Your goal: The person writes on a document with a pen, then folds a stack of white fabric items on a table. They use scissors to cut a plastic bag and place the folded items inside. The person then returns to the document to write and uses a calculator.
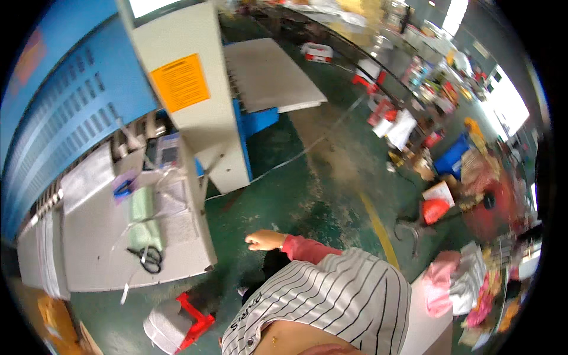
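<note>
My right hand point(264, 239), in a pink sleeve point(310, 249), is held out in front of my striped top point(343, 290), over the green floor. Its fingers are loosely curled, and I see nothing in them. My left hand does not show. The nearest furniture to the right hand is a pale machine table point(97, 251) on the left. On it lie black-handled scissors point(151, 260), a light green folded bundle point(144, 219) tied with a strip, and a blue item point(123, 188) in clear wrapping.
Behind the table rises a blue machine point(83, 89) with a beige post point(189, 118) bearing an orange sheet point(180, 83). A grey side table point(272, 74) juts out beyond. A red-legged stool point(189, 322) stands low at left. Piled fabrics point(447, 284) and clutter line the right.
</note>
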Tool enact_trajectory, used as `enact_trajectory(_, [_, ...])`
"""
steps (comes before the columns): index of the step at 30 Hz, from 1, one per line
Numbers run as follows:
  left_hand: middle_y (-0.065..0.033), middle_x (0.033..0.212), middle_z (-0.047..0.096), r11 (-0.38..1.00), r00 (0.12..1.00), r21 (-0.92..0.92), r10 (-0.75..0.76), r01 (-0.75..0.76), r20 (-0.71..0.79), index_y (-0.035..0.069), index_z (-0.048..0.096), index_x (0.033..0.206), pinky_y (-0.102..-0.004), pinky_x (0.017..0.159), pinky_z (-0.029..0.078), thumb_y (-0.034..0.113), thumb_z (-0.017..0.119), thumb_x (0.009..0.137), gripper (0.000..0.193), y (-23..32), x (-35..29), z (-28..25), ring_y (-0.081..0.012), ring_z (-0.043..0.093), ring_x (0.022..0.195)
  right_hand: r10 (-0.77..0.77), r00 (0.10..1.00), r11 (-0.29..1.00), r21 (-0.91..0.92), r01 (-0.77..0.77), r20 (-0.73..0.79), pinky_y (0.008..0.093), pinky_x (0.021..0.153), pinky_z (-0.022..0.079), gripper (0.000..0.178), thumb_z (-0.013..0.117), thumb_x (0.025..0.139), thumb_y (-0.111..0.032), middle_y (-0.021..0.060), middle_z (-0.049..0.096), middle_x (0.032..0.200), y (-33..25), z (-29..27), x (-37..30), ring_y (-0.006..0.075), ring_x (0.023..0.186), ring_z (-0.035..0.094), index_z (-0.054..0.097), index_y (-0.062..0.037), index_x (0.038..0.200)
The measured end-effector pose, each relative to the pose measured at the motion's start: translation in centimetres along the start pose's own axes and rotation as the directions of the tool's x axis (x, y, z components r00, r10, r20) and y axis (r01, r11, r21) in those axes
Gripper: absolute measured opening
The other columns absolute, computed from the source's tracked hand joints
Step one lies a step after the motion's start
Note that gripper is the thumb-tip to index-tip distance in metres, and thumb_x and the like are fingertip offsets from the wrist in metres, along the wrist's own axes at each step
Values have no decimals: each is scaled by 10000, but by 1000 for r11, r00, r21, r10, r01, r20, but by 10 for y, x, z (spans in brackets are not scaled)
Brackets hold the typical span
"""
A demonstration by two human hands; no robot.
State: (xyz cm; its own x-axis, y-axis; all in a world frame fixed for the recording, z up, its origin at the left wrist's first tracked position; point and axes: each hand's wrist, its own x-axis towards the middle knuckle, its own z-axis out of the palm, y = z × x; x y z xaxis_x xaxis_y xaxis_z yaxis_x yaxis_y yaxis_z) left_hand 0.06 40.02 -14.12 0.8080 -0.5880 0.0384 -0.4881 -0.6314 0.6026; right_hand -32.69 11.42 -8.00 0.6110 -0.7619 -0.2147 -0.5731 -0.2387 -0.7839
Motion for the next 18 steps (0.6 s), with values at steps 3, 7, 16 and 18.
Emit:
enact_trajectory(3, [-139,1062,529,981,977,-16,-189,191,104,33,566,1050,-456,806,423,299,561,879,316,-36,-18,3,-293,528,989,-96,985,993,85,84,146,414,694,486,296,632,840,-315,131,683,894,-4,11,-8,316,802,648,641,-55,980])
enact_trajectory(7, [-124,1008,533,893,897,-121,-414,434,157,37,570,1011,-444,775,432,275,569,869,277,-104,-32,-8,-279,533,944,-168,917,968,238,84,362,332,689,502,274,649,842,-296,80,694,838,-51,20,24,175,720,648,668,-45,951])
enact_trajectory(16, [-89,885,542,593,649,-312,-751,743,120,47,577,921,-419,706,451,221,587,844,191,-237,-61,-79,-249,544,841,-462,745,770,635,68,481,259,793,487,196,589,938,-174,49,661,917,-290,59,124,112,844,613,624,0,1021])
enact_trajectory(18, [-82,858,544,553,603,-288,-788,782,122,49,579,901,-413,691,455,209,591,839,172,-261,-58,-92,-242,546,818,-476,756,756,648,90,450,255,811,485,207,584,940,-171,48,657,924,-315,75,152,116,882,614,605,-1,1057])
